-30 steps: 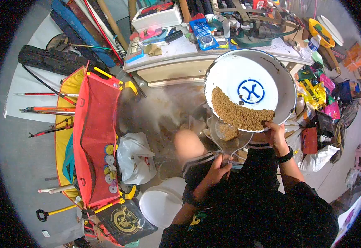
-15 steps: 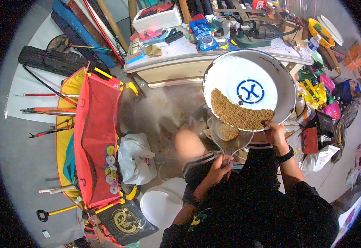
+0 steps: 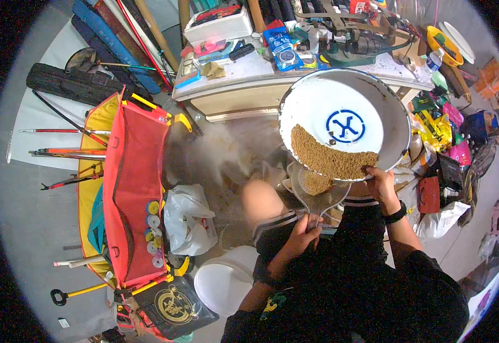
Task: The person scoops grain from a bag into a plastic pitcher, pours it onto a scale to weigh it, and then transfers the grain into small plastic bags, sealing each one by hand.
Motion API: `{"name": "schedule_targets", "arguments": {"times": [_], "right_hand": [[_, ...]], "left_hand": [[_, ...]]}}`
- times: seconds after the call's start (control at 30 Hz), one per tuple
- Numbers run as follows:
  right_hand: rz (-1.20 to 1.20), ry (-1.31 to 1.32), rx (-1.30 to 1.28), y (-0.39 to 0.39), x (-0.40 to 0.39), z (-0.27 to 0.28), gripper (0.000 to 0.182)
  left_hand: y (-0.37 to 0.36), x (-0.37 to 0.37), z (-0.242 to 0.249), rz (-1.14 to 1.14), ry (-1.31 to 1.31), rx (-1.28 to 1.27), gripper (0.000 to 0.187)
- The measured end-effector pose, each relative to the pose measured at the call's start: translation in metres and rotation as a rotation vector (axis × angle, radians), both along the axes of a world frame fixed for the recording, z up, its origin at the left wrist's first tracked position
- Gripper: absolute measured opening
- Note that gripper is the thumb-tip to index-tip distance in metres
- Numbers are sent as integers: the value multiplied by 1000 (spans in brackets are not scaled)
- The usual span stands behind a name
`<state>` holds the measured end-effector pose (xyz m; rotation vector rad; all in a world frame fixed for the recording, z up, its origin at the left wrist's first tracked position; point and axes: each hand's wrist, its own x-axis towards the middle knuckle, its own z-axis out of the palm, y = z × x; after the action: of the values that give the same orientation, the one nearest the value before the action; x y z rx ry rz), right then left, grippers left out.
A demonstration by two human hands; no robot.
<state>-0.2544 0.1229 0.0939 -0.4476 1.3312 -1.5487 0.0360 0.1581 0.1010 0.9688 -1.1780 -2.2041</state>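
My right hand (image 3: 382, 187) is closed on the near rim of a white enamel basin (image 3: 369, 97) with a blue mark on its bottom. The basin is tilted toward me, and brown pellets (image 3: 335, 157) lie in a band along its lower side. Below that rim, my left hand (image 3: 303, 235) grips the handle of a clear scoop (image 3: 335, 199). A small heap of the same pellets (image 3: 317, 183) rests in the scoop, partly covered by the basin's edge. What lies under the scoop is mostly hidden.
A cluttered workbench (image 3: 226, 80) stands ahead. To the left are a red fishing bag (image 3: 132, 188), a white plastic bag (image 3: 187, 220) and a white bucket (image 3: 223, 286). Bags and packets (image 3: 435, 128) crowd the right side.
The heap of pellets in the scoop looks slightly larger. The basin has shifted very little, and both hands keep their holds.
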Motion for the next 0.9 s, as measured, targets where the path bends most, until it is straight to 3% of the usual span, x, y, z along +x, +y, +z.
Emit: {"name": "schedule_targets", "arguments": {"times": [0.13, 0.57, 0.9], "right_hand": [[-1, -37, -45, -3, 11, 21, 34], [30, 1, 8, -1, 3, 13, 29], [17, 84, 80, 0, 16, 48, 13]], "left_hand": [[-2, 1, 6, -37, -37, 11, 24], [-2, 3, 3, -54, -56, -7, 27], [-2, 3, 6, -51, -62, -17, 26]]}}
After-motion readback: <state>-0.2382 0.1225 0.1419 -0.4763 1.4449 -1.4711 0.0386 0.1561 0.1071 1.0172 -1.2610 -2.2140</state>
